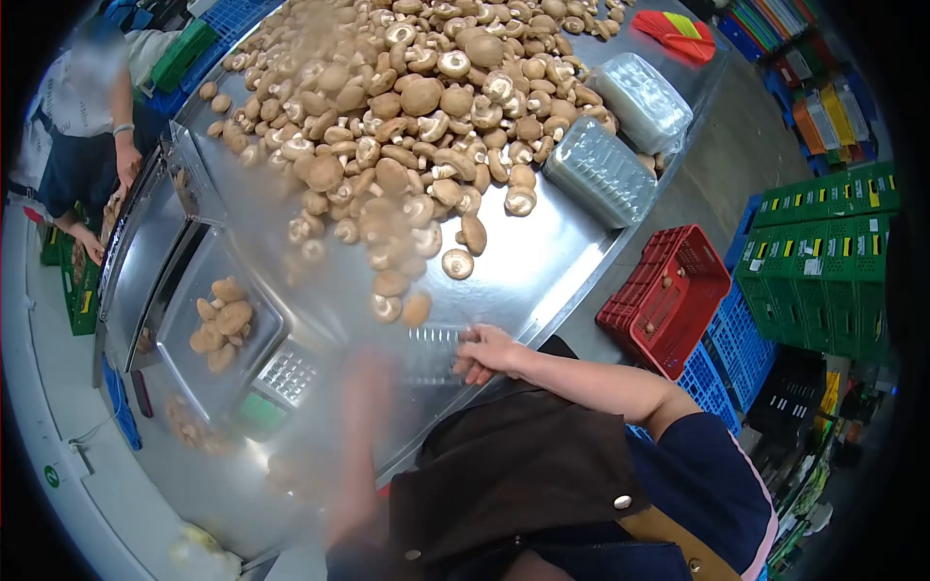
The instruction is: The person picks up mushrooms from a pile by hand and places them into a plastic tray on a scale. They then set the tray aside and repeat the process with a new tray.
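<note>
Stainless steel fills most of the view: a long, shiny desk (pixel 542 261) in a packing room, seen from above by the person working at it. A broad heap of brown mushrooms (pixel 417 97) covers its far half, round-capped and pale-stemmed, thinning to a few loose ones at the near edge.

The right hand (pixel 489 351) rests at the near rim of the desk, its grip curled narrow around the edge of a clear tray (pixel 431 353). The tray is thin, ribbed plastic lying flat just below the last loose mushrooms, probably held there so it does not slide on the slick metal. The left hand (pixel 366 382) is a motion blur just left of the tray; whether its grip is wide or closed cannot be told.

Further left sits a scale (pixel 281 373) with a keypad and a shallow metal pan (pixel 184 310). A small cluster of mushrooms (pixel 223 324) lies in the pan, whose raised rim seems to stop them rolling off.

Two wrapped stacks of empty clear trays (pixel 596 172) lie at the heap's right side, within reach. A red lattice crate (pixel 668 300) stands on the floor beside the desk, with stacked green crates (pixel 823 261) beyond. Another person (pixel 82 107) works at the far left end.
</note>
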Action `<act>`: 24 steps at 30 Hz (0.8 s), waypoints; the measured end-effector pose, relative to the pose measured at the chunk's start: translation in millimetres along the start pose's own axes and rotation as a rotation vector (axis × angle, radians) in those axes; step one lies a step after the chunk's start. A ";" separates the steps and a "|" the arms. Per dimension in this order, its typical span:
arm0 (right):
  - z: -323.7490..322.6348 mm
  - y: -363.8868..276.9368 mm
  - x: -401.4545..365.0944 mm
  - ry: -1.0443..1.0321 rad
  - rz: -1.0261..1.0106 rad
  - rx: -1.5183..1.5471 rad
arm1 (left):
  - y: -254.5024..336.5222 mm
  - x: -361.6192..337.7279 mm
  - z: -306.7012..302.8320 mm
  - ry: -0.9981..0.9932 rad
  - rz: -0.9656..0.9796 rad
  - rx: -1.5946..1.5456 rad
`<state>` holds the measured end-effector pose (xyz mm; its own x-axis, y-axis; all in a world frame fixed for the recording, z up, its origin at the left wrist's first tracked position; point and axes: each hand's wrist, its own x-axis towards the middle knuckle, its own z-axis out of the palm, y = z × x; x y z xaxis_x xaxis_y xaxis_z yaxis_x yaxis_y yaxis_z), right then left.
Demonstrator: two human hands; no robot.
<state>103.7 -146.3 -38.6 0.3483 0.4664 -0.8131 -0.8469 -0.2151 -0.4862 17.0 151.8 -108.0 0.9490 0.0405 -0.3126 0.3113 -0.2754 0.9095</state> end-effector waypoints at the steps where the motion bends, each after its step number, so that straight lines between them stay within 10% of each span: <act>1: -0.5 -8.6 1.9 0.042 -0.025 0.034 | 8.2 26.0 1.9 0.061 0.017 0.013; 4: 0.7 -35.3 5.7 0.136 -0.119 0.187 | 102.9 87.0 25.0 0.244 -0.318 -0.283; 10: -46.5 -88.0 64.4 0.379 -0.403 0.249 | 106.9 178.4 65.1 0.388 -0.213 -0.465; 18: -49.9 -85.0 61.5 0.402 -0.583 0.090 | 66.1 171.2 73.3 0.391 0.040 -0.539; 24: -36.1 -45.4 35.4 0.348 -0.574 0.070 | 84.8 97.2 75.2 0.442 -0.189 -0.505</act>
<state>169.0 -150.9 -56.8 0.8502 0.1836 -0.4934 -0.5088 0.0459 -0.8597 131.9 60.2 -81.9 0.7737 0.4607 -0.4350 0.3567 0.2508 0.8999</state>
